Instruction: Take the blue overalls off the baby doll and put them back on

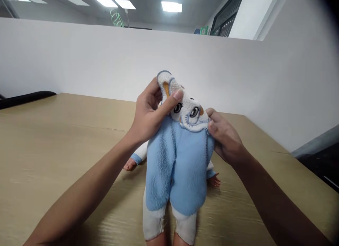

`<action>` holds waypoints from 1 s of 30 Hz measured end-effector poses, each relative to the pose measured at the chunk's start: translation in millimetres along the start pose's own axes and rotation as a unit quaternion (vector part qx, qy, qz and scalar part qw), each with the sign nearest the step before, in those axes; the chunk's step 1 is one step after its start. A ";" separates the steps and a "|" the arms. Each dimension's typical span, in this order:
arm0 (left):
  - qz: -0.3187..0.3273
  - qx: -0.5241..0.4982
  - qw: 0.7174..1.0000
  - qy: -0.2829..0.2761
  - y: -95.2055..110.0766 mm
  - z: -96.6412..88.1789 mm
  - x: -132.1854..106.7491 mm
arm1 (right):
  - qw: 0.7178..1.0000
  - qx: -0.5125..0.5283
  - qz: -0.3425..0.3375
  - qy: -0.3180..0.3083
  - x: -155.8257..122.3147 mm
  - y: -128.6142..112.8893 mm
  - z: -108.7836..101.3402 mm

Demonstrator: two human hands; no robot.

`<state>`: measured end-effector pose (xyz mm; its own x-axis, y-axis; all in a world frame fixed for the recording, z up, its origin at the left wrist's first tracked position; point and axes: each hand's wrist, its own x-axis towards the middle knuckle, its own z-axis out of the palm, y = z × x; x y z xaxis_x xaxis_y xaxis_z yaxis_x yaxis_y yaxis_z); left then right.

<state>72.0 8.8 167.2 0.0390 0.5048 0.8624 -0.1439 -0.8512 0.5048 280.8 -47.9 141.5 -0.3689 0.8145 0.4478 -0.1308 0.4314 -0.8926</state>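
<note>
Nearest my view is the doll (pixel 176 168), its bare legs running off the bottom edge; I record it lying lengthwise on the table (pixel 66 140), legs toward me, dressed in a blue and white fleece suit (pixel 182 161); its hood (pixel 189 113), stitched with a cartoon face, is held up above the tabletop; left hand (pixel 149 115) is clenched on the hood's ear side, thumb across the front; right hand (pixel 225 140) pinches the hood's opposite edge between thumb and fingers; white wall (pixel 79 58) stands behind the table.
</note>
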 end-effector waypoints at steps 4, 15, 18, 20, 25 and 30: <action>0.008 0.074 0.996 0.049 -10.2 -13.3 4.0 | 0.996 -0.078 -0.033 0.039 2.1 -2.1 -7.7; -0.060 0.010 0.996 -0.066 -3.5 -29.1 5.7 | 0.975 -0.193 -0.062 0.089 -3.3 -23.6 -22.5; -0.092 0.005 0.994 -0.064 -5.1 -31.0 6.3 | 0.975 -0.220 0.009 0.028 -8.1 -29.6 -41.1; -0.094 -0.002 0.993 -0.072 -4.8 -32.1 7.1 | 0.962 -0.265 0.068 -0.009 -11.1 -31.9 -54.0; -0.117 -0.026 0.990 -0.077 -0.1 -30.6 5.8 | 0.915 -0.364 0.142 -0.102 -9.9 -28.1 -62.5; -0.155 -0.045 0.977 -0.135 7.0 -33.6 6.6 | 0.945 -0.292 0.034 -0.142 -2.7 -21.3 -43.1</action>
<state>38.0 11.0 175.1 0.3533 0.6698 0.6531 -0.1696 -0.6407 0.7489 324.2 -42.6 161.6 -0.6010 0.7472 0.2838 0.4017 0.5893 -0.7010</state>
